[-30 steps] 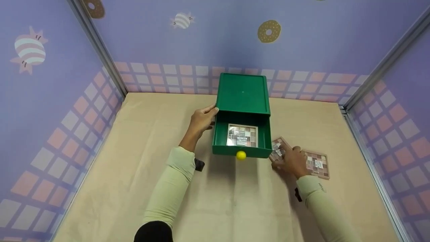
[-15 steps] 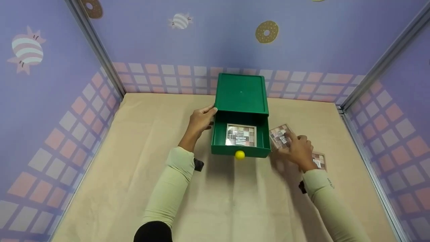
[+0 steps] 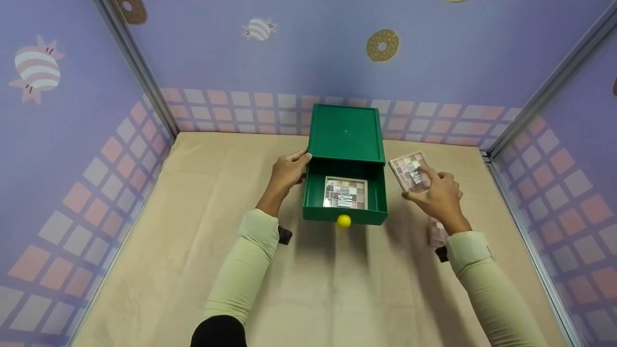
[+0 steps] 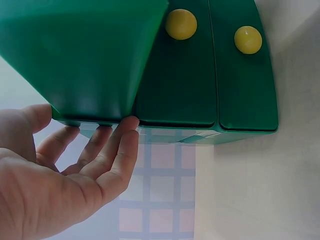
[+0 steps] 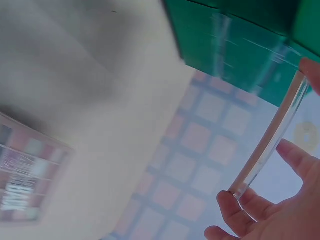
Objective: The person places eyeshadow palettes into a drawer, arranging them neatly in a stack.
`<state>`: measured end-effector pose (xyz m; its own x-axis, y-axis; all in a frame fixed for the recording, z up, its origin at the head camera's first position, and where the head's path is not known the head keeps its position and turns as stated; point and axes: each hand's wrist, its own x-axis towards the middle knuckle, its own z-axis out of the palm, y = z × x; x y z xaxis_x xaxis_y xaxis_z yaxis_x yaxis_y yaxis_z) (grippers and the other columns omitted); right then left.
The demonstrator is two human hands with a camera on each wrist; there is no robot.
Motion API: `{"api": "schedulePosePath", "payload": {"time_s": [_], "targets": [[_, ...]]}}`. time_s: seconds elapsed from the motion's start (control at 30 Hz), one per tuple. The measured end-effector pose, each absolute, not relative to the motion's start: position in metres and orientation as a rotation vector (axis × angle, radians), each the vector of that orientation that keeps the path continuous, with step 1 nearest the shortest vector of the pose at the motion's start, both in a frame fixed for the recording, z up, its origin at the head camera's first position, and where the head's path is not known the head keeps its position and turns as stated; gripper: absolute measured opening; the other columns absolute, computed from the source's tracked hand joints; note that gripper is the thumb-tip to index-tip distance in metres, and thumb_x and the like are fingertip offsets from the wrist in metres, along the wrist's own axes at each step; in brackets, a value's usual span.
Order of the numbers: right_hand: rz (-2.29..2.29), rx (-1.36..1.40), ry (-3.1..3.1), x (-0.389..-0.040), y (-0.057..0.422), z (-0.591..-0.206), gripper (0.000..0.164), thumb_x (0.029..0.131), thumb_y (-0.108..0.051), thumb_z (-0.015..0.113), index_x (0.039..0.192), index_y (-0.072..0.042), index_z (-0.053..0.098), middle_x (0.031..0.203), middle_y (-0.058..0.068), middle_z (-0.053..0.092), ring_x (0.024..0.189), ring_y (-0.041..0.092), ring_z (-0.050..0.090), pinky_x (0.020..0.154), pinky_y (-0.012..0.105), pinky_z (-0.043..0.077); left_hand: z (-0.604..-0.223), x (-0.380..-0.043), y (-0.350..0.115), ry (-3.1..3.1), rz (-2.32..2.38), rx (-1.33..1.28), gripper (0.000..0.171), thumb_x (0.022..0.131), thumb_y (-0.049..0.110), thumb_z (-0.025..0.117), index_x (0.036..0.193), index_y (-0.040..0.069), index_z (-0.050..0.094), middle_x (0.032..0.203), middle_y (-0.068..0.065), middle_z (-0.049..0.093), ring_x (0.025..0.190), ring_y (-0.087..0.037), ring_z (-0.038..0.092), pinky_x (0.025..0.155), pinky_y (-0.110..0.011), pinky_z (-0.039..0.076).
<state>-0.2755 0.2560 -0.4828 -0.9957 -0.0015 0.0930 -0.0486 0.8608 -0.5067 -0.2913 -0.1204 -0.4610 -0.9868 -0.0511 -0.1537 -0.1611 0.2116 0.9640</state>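
A green drawer unit [image 3: 346, 131] stands by the back wall with its top drawer [image 3: 345, 215] pulled out. Inside that drawer lies an eyeshadow palette [image 3: 344, 193] with a clear lid. My left hand [image 3: 288, 173] rests on the unit's left side, thumb at the front top corner and fingertips against the side wall. To the right of the drawer, my right hand [image 3: 439, 195] pinches another eyeshadow palette [image 3: 409, 171] by its edges, raised and tilted. In the right wrist view this palette [image 5: 272, 135] appears edge-on. A third palette [image 3: 437, 233] lies on the table, partly hidden behind the right wrist.
Two lower drawers with yellow knobs [image 4: 181, 24] are closed. A yellow knob [image 3: 343, 221] sticks out from the top drawer's front. Beige cloth [image 3: 231, 193] covers the table, with patterned panels [image 3: 270, 111] at the back and sides.
My right hand has lifted the palette off the table, carrying it upward and away beside the unit. My left hand and the drawer have stayed put.
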Motion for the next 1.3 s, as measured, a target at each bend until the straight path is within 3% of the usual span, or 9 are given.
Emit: {"api": "schedulePosePath", "payload": {"time_s": [0.23, 0.53, 0.7, 0.93, 1.07, 1.3], "targets": [[0.877, 0.149, -2.879, -0.277, 0.250, -0.454, 0.083, 0.079, -0.040, 0.083, 0.151, -0.018, 0.048, 0.146, 0.036, 0.039, 0.129, 0.056, 0.039, 0.101, 0.069, 0.032, -0.460, -0.291, -0.120, 2.404, 1.882, -0.204, 0.046, 0.103, 0.045, 0.054, 0.147, 0.032, 0.055, 0.145, -0.007, 0.061, 0.099, -0.022, 0.074, 0.076, -0.031, 0.058], [0.977, 0.662, -2.836, -0.274, 0.234, -0.433, 0.082, 0.075, -0.024, 0.088, 0.148, -0.019, 0.052, 0.147, 0.026, 0.044, 0.120, 0.045, 0.050, 0.102, 0.067, 0.042, -0.462, -0.291, -0.120, 2.409, 1.884, -0.208, 0.049, 0.103, 0.045, 0.054, 0.149, 0.029, 0.053, 0.141, -0.008, 0.063, 0.097, -0.023, 0.073, 0.079, -0.036, 0.060], [0.956, 0.890, -2.895, -0.271, 0.219, -0.422, 0.080, 0.074, -0.026, 0.089, 0.147, -0.022, 0.055, 0.153, 0.023, 0.039, 0.129, 0.046, 0.045, 0.106, 0.071, 0.039, -0.460, -0.290, -0.120, 2.373, 1.916, -0.201, 0.048, 0.103, 0.044, 0.054, 0.149, 0.029, 0.053, 0.139, -0.010, 0.065, 0.097, -0.024, 0.073, 0.090, -0.048, 0.059], [0.806, 1.039, -2.991, -0.269, 0.194, -0.412, 0.074, 0.075, -0.037, 0.089, 0.142, -0.027, 0.059, 0.155, 0.018, 0.039, 0.133, 0.044, 0.042, 0.109, 0.070, 0.039, -0.459, -0.290, -0.119, 2.368, 1.900, -0.215, 0.047, 0.103, 0.044, 0.054, 0.148, 0.031, 0.055, 0.139, -0.009, 0.065, 0.101, -0.025, 0.073, 0.086, -0.043, 0.061], [0.749, 1.070, -3.042, -0.268, 0.183, -0.408, 0.071, 0.076, -0.040, 0.088, 0.141, -0.029, 0.061, 0.157, 0.016, 0.039, 0.138, 0.042, 0.040, 0.112, 0.068, 0.037, -0.460, -0.291, -0.119, 2.357, 1.910, -0.217, 0.048, 0.103, 0.044, 0.055, 0.148, 0.030, 0.055, 0.139, -0.011, 0.065, 0.105, -0.027, 0.073, 0.091, -0.049, 0.060], [0.682, 1.188, -3.037, -0.270, 0.169, -0.409, 0.069, 0.077, -0.039, 0.087, 0.140, -0.022, 0.063, 0.157, 0.019, 0.039, 0.142, 0.042, 0.039, 0.112, 0.066, 0.039, -0.459, -0.290, -0.119, 2.339, 1.907, -0.232, 0.050, 0.103, 0.045, 0.055, 0.150, 0.029, 0.052, 0.147, -0.010, 0.059, 0.109, -0.029, 0.072, 0.095, -0.050, 0.058]]}}
